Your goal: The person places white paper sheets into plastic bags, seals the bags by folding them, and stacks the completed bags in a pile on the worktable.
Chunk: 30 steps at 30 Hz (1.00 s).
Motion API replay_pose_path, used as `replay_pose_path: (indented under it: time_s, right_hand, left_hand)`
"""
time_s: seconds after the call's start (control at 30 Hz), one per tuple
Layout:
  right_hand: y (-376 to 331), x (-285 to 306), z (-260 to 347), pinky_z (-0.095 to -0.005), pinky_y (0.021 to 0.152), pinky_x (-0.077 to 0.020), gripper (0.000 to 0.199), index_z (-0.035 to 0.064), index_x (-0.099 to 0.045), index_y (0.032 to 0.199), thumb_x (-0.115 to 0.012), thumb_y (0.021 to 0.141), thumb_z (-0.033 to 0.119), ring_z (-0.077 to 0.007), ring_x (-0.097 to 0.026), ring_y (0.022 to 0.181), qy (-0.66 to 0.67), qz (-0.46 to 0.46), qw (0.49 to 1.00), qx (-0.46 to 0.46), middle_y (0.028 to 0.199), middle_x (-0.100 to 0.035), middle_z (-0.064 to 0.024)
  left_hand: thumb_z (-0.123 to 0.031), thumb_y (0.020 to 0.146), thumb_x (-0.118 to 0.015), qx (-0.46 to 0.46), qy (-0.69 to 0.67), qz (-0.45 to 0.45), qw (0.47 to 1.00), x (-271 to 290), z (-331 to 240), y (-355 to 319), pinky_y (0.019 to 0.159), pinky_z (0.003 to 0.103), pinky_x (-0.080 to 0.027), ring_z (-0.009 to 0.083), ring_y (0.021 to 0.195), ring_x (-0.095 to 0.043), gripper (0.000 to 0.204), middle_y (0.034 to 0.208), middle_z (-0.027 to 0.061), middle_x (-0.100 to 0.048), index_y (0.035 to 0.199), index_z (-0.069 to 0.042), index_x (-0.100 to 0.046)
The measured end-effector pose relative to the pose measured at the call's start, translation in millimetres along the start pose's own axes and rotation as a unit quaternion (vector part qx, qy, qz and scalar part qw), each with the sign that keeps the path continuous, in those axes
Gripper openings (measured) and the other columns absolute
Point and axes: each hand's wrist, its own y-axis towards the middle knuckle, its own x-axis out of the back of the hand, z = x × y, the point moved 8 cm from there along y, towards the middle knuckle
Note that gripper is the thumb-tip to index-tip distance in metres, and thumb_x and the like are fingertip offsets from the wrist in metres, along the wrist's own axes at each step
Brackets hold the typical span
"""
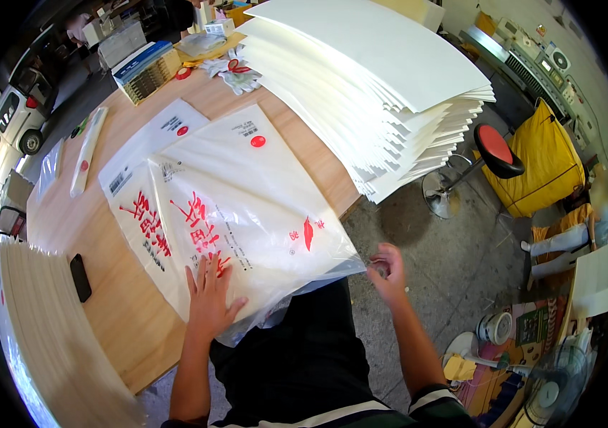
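Left palm down, right hand at the corner

And here we are at the wooden surface (122, 324), where the printed plastic packet (268, 185) lies near the person, its lower edge overhanging. A second packet (120, 167) sits partly underneath. The left hand (210, 296) is spread flat on the film, pressing but grasping nothing. The right hand (388, 274) is half curled at the right-hand corner — whether it pinches the plastic, I cannot tell.

The step looks like steadying and straightening the film; the next move calls for a sure hold on that loose corner, with the left palm firm against slipping.

Now the printing! Big red brush-style characters run down both packets, with smaller dark lines beside them. The top one carries a red oval by a block of dark print at its far corner, and a red leaf-like emblem towards the right. The finest lines? Too small to read.
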Motion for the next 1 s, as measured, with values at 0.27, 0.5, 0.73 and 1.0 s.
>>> replay_pose_path:
  time_s: [0.27,0.5,0.73,1.0]
  right_hand:
    - [-13,-13,-35,-0.0281,0.081,-0.0487,0.03,0.0022,-0.062,0.1,-0.07,0.073,-0.011,-0.0168,-0.058,0.093,-0.109,0.094,0.99,-0.01,0.111,-0.055,-0.0082]
    - [-2,-13,3,-0.0221,0.068,-0.0421,0.02,0.005,-0.055,0.081,-0.07,0.077,-0.007,-0.009,-0.053,0.076,-0.105,0.044,0.99,0.085,0.084,-0.053,-0.0003]
    - [-23,8,-42,-0.022,0.07,-0.0429,0.022,0.008,-0.053,0.085,-0.069,0.079,-0.005,-0.0087,-0.052,0.078,-0.117,0.102,0.979,-0.129,0.089,-0.053,0.0003]
    - [27,-22,-28,-0.0292,0.071,-0.0508,0.024,0.0034,-0.062,0.105,-0.071,0.087,0.017,-0.0131,-0.061,0.075,0.102,0.043,0.957,-0.268,0.083,-0.064,-0.0008]
  left_hand:
    - [-0.009,0.066,-0.073,-0.135,-0.097,-0.097,0.981,9,-52,-52,0.081,0.04,-0.045,0.0247,0.087,-0.058,0.037,0.093,0.0051,-0.059,0.103,-0.012,-0.07]
    - [0.002,0.059,-0.069,-0.15,-0.124,-0.172,0.966,29,-40,-82,0.059,0.034,-0.048,0.0215,0.066,-0.059,0.028,0.078,0.0021,-0.058,0.082,-0.013,-0.071]
    - [-0.001,0.067,-0.072,-0.082,-0.16,-0.088,0.98,22,-10,-112,0.064,0.035,-0.051,0.0229,0.072,-0.06,0.018,0.083,0.0038,-0.061,0.082,-0.01,-0.069]
    - [-0.006,0.085,-0.068,0.311,-0.572,-0.145,0.745,-8,81,-132,0.085,0.032,-0.05,0.0193,0.097,-0.059,0.041,0.108,0.0109,-0.062,0.124,-0.004,-0.056]
